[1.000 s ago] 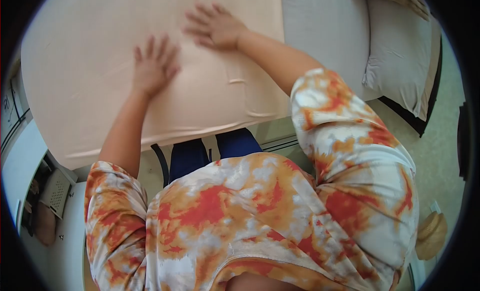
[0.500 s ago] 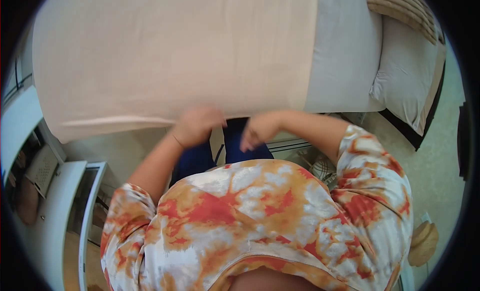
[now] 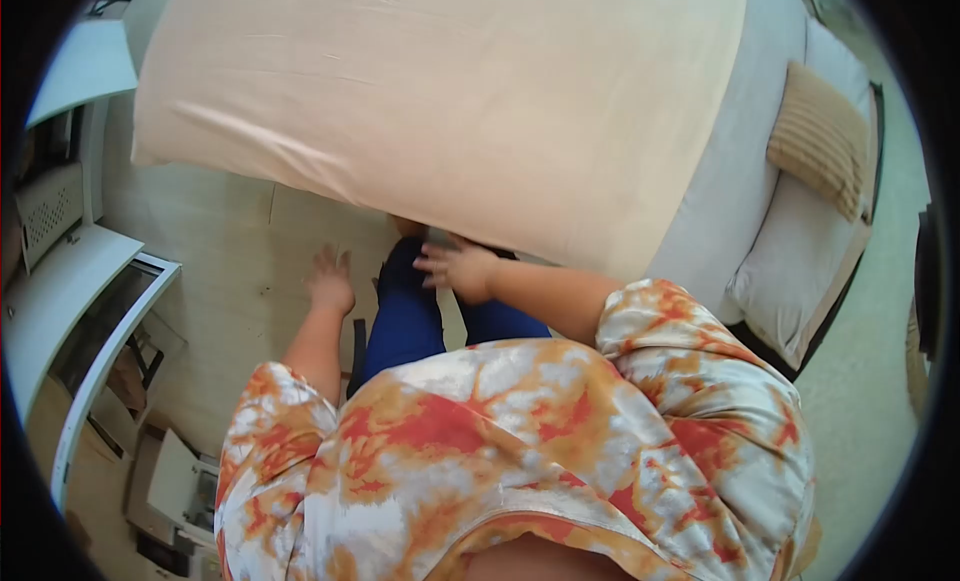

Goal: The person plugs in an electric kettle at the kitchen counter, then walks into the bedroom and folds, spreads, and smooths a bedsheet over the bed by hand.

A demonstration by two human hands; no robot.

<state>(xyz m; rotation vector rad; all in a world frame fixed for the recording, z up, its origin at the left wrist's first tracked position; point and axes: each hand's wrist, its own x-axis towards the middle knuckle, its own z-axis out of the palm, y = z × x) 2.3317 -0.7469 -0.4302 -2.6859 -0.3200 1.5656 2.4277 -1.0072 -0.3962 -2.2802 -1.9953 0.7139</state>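
My left hand (image 3: 331, 283) hangs over the floor to the left of my knees, its fingers spread and nothing in it. In front of my blue-trousered legs (image 3: 405, 316), my right hand (image 3: 462, 270) is slightly blurred, with its fingers apart and nothing held. It is close to the near edge of the bed, which is covered by a pale peach blanket (image 3: 450, 111). Whether the right hand touches the leg or the blanket edge, I cannot tell. The blanket's side hangs in soft folds toward the left corner.
Grey pillows (image 3: 795, 266) and a ribbed tan cushion (image 3: 820, 141) lie at the bed's right end, beyond a grey sheet (image 3: 725, 191). White furniture with a glass-topped part (image 3: 110, 316) stands on the left. Pale floor (image 3: 230, 271) lies between it and the bed.
My view has turned, so the bed now slants down to the right. My hands have moved apart from in front of my body, the left one going out over the floor with fingers spreading.
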